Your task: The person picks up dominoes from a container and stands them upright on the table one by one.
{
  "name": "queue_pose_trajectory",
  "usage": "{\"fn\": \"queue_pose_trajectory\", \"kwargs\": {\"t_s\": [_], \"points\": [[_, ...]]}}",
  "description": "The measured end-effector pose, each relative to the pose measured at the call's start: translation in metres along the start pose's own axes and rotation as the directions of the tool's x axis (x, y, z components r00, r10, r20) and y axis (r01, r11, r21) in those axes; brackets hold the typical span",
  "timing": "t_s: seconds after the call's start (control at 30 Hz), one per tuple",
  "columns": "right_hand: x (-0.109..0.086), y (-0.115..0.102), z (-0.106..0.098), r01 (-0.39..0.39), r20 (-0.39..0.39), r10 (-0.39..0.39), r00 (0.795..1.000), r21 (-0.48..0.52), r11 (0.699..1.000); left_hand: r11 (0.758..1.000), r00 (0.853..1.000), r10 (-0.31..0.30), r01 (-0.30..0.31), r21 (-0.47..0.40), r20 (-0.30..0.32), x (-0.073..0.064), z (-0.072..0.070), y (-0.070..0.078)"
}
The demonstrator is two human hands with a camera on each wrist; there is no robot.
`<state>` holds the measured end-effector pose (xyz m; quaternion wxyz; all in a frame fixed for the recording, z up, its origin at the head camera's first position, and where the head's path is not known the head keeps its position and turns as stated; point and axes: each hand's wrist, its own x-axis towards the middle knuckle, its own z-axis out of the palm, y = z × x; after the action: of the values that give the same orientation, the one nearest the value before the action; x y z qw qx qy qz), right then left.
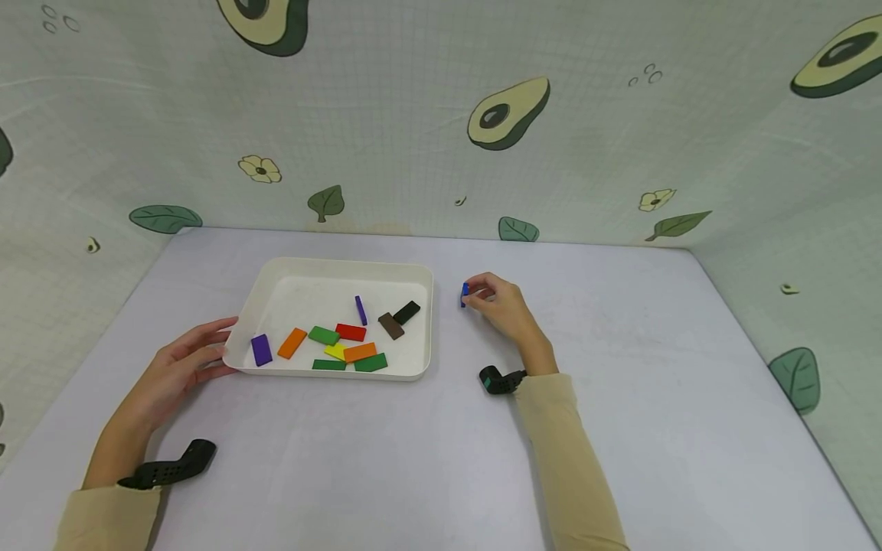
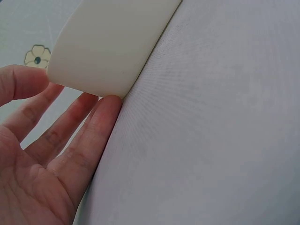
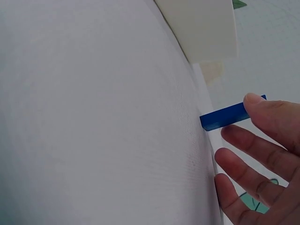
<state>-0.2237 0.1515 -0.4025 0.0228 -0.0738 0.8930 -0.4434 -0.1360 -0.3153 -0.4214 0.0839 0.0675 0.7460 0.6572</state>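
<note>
Table (image 1: 675, 428) filled the lower frame. Tray (image 1: 310, 295), left of centre, needed only light steadying, I judged; my left hand (image 1: 179, 363) touched its left end, fingers extended. Even fingertip pressure suited the rest: my right hand (image 1: 506, 306), right of centre, pinched the blue block (image 3: 226, 116) narrowly, upright. Whether its foot met the table, I could not tell.
</note>
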Motion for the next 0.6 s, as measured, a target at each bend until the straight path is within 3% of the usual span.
{"fn": "queue_pose_trajectory", "kwargs": {"t_s": [0.6], "points": [[-0.0005, -0.0004, -0.0009, -0.005, -0.001, 0.005, 1.0, 0.003, 1.0, 1.0, 1.0, 0.001, -0.001, 0.002, 0.005, -0.0008, 0.0006, 0.0021]]}}
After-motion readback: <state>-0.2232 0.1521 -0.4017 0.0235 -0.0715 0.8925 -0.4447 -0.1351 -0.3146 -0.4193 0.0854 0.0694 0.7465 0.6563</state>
